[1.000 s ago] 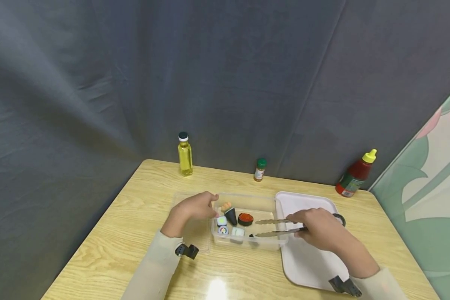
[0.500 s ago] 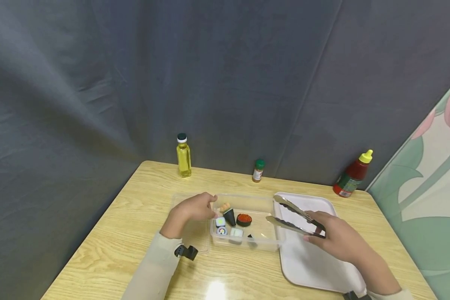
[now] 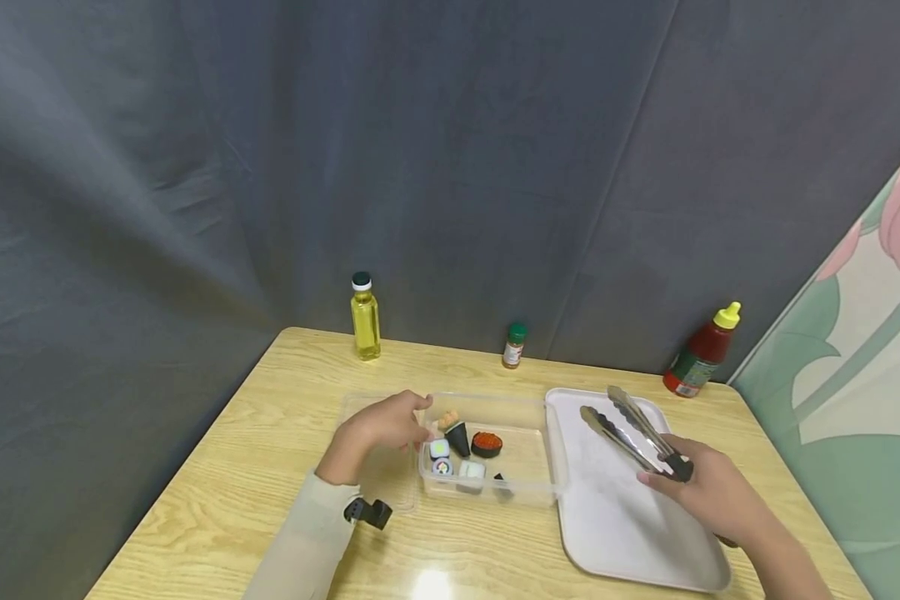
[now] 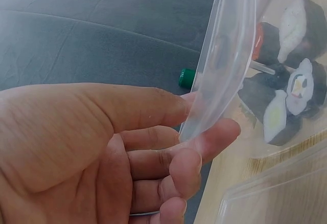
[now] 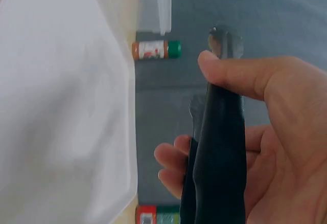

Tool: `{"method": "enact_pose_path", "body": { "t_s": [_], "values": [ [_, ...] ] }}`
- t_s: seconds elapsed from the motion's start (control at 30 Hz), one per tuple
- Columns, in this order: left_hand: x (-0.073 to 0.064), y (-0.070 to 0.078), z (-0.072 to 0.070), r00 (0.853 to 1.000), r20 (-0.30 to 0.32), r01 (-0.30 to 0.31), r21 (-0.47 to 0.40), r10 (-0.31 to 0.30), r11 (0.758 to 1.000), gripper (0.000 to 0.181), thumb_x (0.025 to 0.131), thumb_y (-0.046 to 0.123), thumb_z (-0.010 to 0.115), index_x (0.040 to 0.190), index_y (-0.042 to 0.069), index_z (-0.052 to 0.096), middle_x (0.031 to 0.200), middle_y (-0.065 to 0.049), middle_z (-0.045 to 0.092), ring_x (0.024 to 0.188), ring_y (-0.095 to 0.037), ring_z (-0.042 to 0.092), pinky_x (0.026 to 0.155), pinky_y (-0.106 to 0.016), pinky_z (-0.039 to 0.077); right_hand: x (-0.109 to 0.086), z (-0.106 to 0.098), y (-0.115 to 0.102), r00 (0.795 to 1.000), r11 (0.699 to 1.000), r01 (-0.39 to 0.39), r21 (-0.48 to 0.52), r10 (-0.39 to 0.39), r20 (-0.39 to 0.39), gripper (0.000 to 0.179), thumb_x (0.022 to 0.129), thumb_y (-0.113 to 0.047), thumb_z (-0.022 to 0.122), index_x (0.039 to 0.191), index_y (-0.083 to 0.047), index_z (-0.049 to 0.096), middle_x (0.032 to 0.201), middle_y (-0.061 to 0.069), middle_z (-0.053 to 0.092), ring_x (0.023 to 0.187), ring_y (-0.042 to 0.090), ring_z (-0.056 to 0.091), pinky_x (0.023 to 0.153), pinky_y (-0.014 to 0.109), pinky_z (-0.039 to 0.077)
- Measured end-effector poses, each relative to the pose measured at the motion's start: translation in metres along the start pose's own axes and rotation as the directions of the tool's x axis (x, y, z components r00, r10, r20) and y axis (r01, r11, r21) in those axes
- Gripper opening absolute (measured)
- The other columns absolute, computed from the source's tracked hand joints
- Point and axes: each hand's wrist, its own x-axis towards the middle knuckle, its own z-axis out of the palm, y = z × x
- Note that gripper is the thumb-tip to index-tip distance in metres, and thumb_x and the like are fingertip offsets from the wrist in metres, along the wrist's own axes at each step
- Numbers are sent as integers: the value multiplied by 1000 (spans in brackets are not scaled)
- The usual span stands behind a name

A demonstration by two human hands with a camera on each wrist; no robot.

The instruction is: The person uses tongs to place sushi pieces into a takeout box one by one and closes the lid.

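Since one second ago, my right hand (image 3: 708,492) has carried the metal tongs with black handle grips (image 3: 633,432) away from the clear plastic container (image 3: 528,446) and over to the right, so that the tongs now hang above the white rectangular plastic tray (image 3: 615,533) with their tips pointing toward the far edge of the table. My right thumb and fingers are curled round the black handle end; the right wrist view shows the thumb pressed across the top of the handle, and the two arms of the tongs stand slightly apart with nothing between them. My left hand (image 3: 378,425) has not shifted: it grips the left wall of the clear container, the thumb on one side of the wall and the fingertips (image 4: 225,132) on the other, as the left wrist view shows. Inside the container lie toy sushi pieces (image 3: 461,450), grouped toward its left half, among them a dark cone roll and a round piece topped with red roe. A flat clear lid (image 3: 378,454) lies on the light wooden table (image 3: 270,467) just left of the container, under my left hand. At the far edge of the table stand a yellow oil bottle (image 3: 365,317), a small green-capped spice jar (image 3: 514,345) and a red sauce bottle with a yellow cap (image 3: 701,352).
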Motion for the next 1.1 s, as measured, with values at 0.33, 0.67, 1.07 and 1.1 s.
{"method": "enact_pose_path", "body": {
  "t_s": [0.33,0.67,1.07,1.1],
  "values": [
    [0,-2,1,1000,24,14,-10,-14,1000,68,102,10,68,160,-7,37,157,-17,56,44,-11,40,51,-24,35,1,-3,51,980,981,-192,-14,193,58,83,100,-56,66,133,19,57,122,39,67,108,54,67,85,60,56],
    [2,-3,-1,1000,20,8,-7,-8,1000,66,102,8,68,160,-4,39,161,-16,53,45,-10,41,51,-23,34,-3,-3,83,928,934,-356,-32,357,104,85,95,-60,69,114,22,56,91,28,69,78,30,66,63,42,54],
    [2,-1,0,999,23,22,26,-22,999,66,103,9,67,161,-4,38,162,-15,51,45,-11,38,49,-24,32,1,11,111,861,866,-494,-74,499,95,111,86,-64,76,127,31,37,108,47,58,90,50,66,76,55,58],
    [1,-1,0,999,21,26,33,-27,999,66,103,9,67,161,-4,38,161,-15,53,45,-11,38,49,-24,31,2,12,112,855,860,-505,-75,511,90,113,86,-64,76,131,31,34,112,48,56,95,54,65,78,57,57]
  ]
}}
